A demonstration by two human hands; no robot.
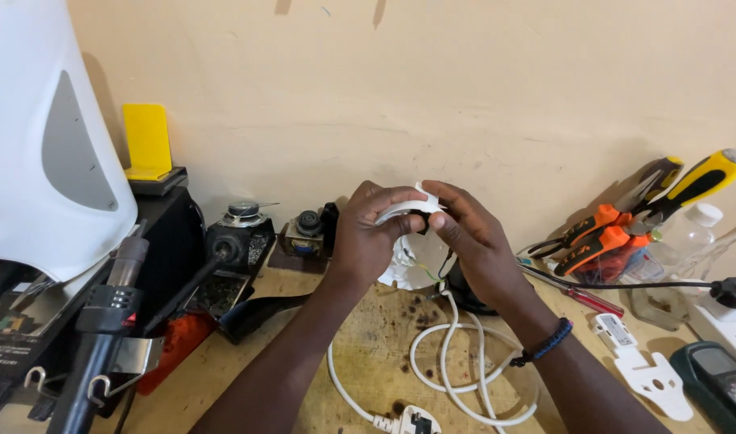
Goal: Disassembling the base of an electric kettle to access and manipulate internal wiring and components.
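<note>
Gripping a round white appliance base (408,241) above the bench (368,337), the left hand (368,233) and right hand (476,241) pinch its rim, apparently mid-inspection; turning it seems next, minding its white cord (456,362).

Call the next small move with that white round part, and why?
Probably tilt the white round part toward the camera: both the left hand and right hand pinch its rim, fingers cover the middle, and its thin wires hang loose beneath toward the white cord.

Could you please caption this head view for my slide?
Left hand and right hand hold a round white part above its coiled white cord.
</note>
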